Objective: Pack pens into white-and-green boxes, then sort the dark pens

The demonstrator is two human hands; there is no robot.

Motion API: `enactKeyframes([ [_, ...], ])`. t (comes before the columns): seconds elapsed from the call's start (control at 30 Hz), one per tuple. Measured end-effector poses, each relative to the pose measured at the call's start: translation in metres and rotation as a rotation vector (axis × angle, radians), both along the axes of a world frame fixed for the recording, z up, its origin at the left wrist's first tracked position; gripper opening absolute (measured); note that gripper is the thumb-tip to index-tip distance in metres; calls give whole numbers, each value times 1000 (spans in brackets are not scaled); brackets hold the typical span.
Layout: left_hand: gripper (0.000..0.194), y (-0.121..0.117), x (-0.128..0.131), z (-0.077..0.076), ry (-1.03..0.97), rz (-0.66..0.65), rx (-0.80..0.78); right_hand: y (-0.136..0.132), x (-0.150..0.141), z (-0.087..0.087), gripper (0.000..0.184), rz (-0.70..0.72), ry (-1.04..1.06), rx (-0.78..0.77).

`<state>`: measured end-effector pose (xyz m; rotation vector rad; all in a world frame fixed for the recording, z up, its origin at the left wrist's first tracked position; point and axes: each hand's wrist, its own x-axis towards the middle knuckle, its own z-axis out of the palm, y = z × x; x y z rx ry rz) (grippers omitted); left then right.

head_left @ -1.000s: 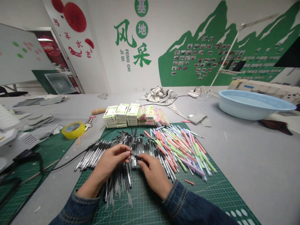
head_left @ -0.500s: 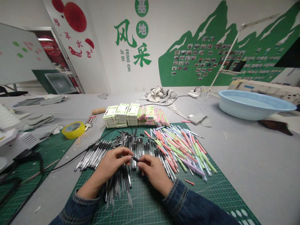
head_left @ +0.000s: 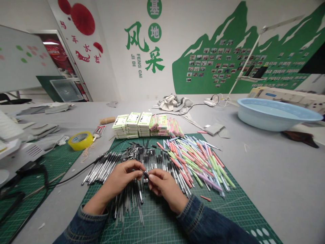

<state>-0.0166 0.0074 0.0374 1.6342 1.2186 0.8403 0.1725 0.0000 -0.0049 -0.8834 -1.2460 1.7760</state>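
My left hand point(head_left: 122, 178) and my right hand point(head_left: 165, 186) meet over a green cutting mat point(head_left: 162, 220). Both pinch one small black pen part point(head_left: 145, 174) between their fingertips. Under and around them lies a heap of clear pen refills with black tips point(head_left: 127, 162). To the right is a spread of pastel pen barrels point(head_left: 200, 161), pink, green, purple and blue. One loose pink cap point(head_left: 204, 198) rests on the mat near my right forearm. Denim sleeves cover both wrists.
Stacked small boxes point(head_left: 142, 124), green and pink, stand behind the mat. A yellow tape roll point(head_left: 80, 140) lies at the left, beside a second mat with black cables point(head_left: 33, 173). A light blue basin point(head_left: 275, 113) sits at the right rear. Grey cloth point(head_left: 174, 101) lies near the wall.
My two hands have drawn closer, so the right fingertips now meet the left ones around the black part. The piles have not moved.
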Motion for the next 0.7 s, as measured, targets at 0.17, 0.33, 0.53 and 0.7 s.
enactKeyframes([
  [0.17, 10, -1, 0, 3, -3, -14, 1, -1, 1, 3, 26, 0, -25, -41],
  [0.33, 10, -1, 0, 4, -11, -30, -14, -2, 1, 4, 31, 84, 56, -75],
  [0.53, 10, -1, 0, 5, -14, -42, -22, -2, 1, 2, 29, 65, 13, -84],
  [0.7, 10, -1, -1, 3, -4, -51, -19, -2, 2, 3, 29, 87, 92, -98],
])
